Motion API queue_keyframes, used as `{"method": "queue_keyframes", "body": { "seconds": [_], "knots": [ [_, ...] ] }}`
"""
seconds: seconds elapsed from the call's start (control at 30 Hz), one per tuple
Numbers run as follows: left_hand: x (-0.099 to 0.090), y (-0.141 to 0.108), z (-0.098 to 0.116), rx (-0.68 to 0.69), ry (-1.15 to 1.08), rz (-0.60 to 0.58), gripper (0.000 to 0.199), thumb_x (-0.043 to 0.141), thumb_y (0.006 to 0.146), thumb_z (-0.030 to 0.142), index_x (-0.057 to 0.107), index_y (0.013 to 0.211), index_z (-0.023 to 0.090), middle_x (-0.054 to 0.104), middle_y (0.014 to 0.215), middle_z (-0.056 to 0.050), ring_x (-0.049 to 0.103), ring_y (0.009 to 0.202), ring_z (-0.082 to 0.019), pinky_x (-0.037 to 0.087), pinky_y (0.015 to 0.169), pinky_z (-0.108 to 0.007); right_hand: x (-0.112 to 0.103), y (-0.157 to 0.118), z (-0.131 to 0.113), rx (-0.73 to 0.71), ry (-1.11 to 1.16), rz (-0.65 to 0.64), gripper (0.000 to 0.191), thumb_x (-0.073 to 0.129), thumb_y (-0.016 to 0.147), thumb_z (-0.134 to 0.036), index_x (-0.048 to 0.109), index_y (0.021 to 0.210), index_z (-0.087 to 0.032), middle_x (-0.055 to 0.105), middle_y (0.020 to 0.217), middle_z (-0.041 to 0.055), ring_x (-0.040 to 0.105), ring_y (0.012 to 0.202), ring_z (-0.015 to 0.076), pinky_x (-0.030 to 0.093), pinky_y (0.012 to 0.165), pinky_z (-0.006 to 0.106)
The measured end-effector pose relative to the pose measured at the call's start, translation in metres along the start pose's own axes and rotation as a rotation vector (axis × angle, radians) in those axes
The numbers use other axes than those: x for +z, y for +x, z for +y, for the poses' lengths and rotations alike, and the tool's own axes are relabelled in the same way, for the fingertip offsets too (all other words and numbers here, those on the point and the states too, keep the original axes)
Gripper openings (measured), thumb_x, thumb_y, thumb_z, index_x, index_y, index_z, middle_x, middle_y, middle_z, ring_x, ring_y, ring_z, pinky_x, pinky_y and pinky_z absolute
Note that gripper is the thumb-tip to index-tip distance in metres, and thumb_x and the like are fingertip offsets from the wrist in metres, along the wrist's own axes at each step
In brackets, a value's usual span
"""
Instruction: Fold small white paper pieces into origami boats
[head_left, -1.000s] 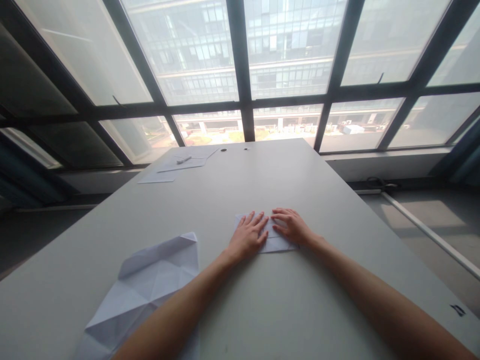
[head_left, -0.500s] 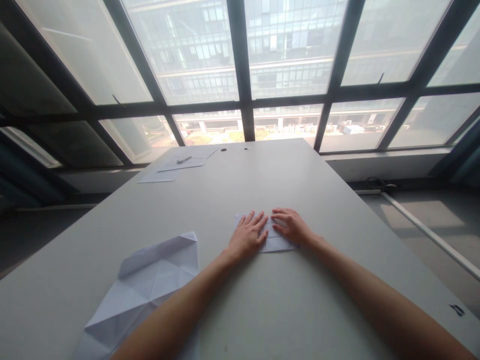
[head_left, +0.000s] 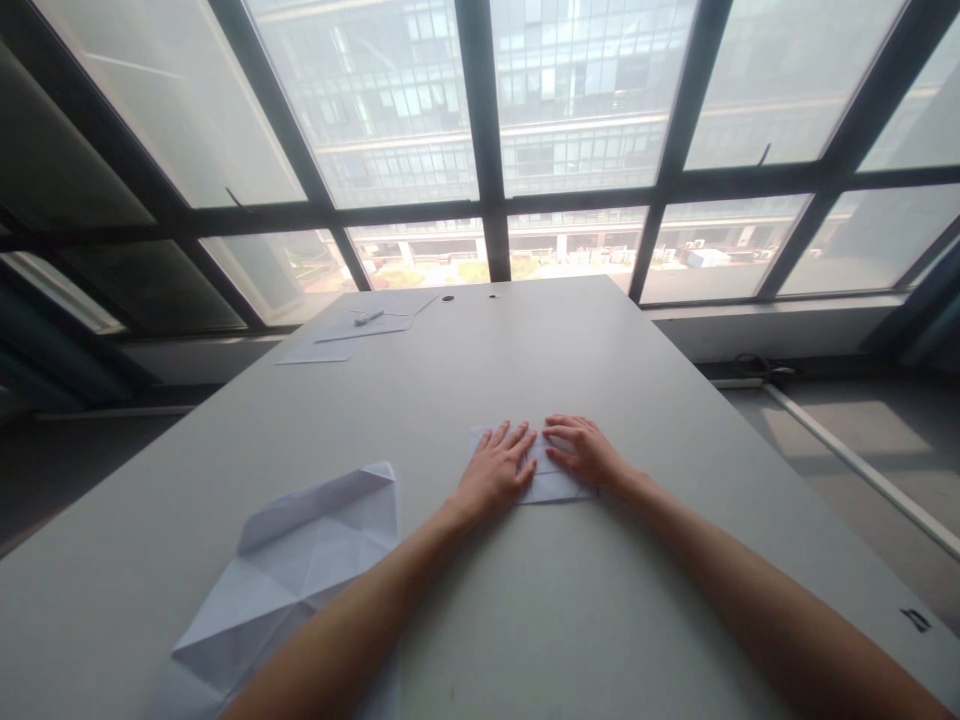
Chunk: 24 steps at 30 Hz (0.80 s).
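White paper is the business at hand: a small folded white paper sheet [head_left: 551, 482] lies flat on the pale grey tabletop [head_left: 570, 600], out past the middle of the near half, and both bare hands are down on it. The left hand [head_left: 495, 470] lies palm-down over the sheet's left part, fingers spread a little and stretched forward, their tips pointing toward the windows. The right hand [head_left: 583, 450] covers the right part, fingers held out flat and angled in toward the left hand, so the fingertips of the two nearly meet over the middle of the paper. Neither hand grips anything; both are flat and pressing on the sheet.

To the near left, well apart from the hands, sits a large creased white paper sheet [head_left: 292, 580], opened out with many fold lines, partly under the left forearm. At the far left corner of the table lie loose flat white sheets [head_left: 352, 335] with a small white marker pen [head_left: 367, 317] on top. Beyond the table edge stand tall dark-framed windows [head_left: 484, 150].
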<state>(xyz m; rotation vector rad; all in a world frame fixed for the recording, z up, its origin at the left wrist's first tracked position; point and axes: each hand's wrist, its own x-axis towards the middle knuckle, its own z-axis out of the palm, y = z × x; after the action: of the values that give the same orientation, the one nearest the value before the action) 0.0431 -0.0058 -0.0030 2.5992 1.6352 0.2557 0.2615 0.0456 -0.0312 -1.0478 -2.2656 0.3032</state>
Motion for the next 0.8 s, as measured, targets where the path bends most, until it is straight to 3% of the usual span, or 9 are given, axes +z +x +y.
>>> {"method": "queue_keyframes", "body": {
  "seconds": [0.8],
  "knots": [
    [-0.0001, -0.0004, 0.0002, 0.0, -0.007, 0.0, 0.055, 0.034, 0.1, 0.048, 0.034, 0.152, 0.028, 0.03, 0.159, 0.001, 0.022, 0.148, -0.027, 0.018, 0.12, -0.048, 0.0009, -0.0005, 0.0013, -0.004, 0.0, 0.006, 0.03, 0.066, 0.086, -0.031, 0.07, 0.116, -0.027, 0.064, 0.13, 0.0077, 0.057, 0.123, 0.0268, 0.041, 0.107, 0.047]
  ]
}}
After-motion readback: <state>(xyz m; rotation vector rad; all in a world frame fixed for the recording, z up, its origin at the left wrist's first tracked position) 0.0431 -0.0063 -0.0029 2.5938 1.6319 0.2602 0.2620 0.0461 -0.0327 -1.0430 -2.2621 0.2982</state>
